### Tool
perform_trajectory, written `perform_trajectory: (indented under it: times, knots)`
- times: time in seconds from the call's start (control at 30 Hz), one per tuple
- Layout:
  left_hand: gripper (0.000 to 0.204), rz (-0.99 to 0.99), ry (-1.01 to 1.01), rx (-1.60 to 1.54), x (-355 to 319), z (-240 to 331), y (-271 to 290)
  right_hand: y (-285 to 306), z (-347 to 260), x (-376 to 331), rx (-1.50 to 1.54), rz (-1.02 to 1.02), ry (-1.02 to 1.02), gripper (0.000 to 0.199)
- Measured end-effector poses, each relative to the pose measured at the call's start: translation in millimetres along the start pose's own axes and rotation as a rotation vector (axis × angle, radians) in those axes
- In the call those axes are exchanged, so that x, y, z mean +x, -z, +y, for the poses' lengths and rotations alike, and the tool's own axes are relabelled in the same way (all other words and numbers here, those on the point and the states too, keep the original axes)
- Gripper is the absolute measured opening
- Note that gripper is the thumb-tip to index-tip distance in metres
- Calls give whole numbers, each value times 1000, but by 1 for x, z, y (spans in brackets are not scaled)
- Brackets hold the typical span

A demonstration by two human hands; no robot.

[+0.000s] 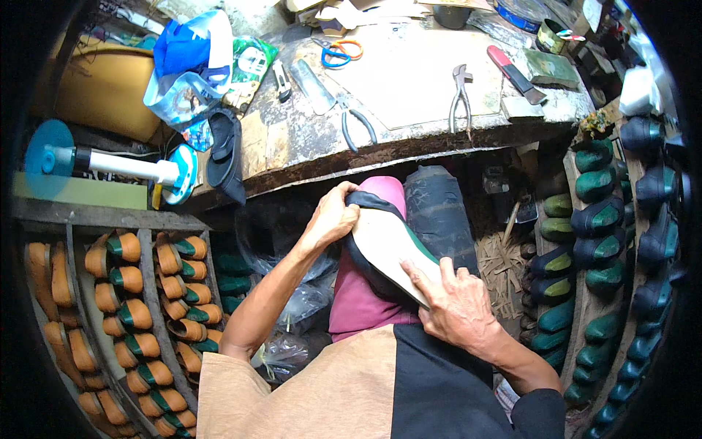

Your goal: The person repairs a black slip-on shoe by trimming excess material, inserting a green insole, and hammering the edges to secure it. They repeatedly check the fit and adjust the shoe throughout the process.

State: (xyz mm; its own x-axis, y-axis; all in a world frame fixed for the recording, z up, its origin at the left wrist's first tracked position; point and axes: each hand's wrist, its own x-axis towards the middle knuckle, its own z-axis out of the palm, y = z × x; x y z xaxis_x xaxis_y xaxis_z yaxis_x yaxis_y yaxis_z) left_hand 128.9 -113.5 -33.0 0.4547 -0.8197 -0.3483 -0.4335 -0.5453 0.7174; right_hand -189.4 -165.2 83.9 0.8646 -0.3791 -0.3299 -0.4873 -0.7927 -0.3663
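Observation:
Across my lap, against the pink-covered knee (pixel 384 190), lies a shoe (pixel 384 241) with its underside up. It shows a pale insole board, a strip of green along one side and black upper material at the edges. My left hand (pixel 335 214) is closed at its far end, fingers and thumb pinching the black upper's edge. At the near end my right hand (pixel 459 301) grips the shoe, the index finger stretched along the pale board. The right thumb and the shoe's lower side are partly hidden.
Ahead, a worn workbench (pixel 292 157) bears pincers (pixel 461 99), cutting pliers (pixel 355 124), orange-and-blue scissors (pixel 341 53) and a red-handled blade (pixel 512 72). A black shoe upper (pixel 224 157) hangs at its edge. Racks of tan shoes (pixel 135 314) stand left, green-and-black ones (pixel 603 219) right.

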Motion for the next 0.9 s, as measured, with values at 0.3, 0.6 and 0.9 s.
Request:
perform_trajectory:
  times: [0.3, 0.6, 0.9]
  knots:
    - [63, -395, 46, 117, -18, 52, 51, 1, 18, -16, 75, 50, 49, 93]
    - [52, -310, -347, 324, -30, 48, 51, -12, 11, -18, 71, 69, 85, 95]
    - [48, -155, -402, 431, -26, 21, 28, -23, 10, -17, 95, 75, 49, 94]
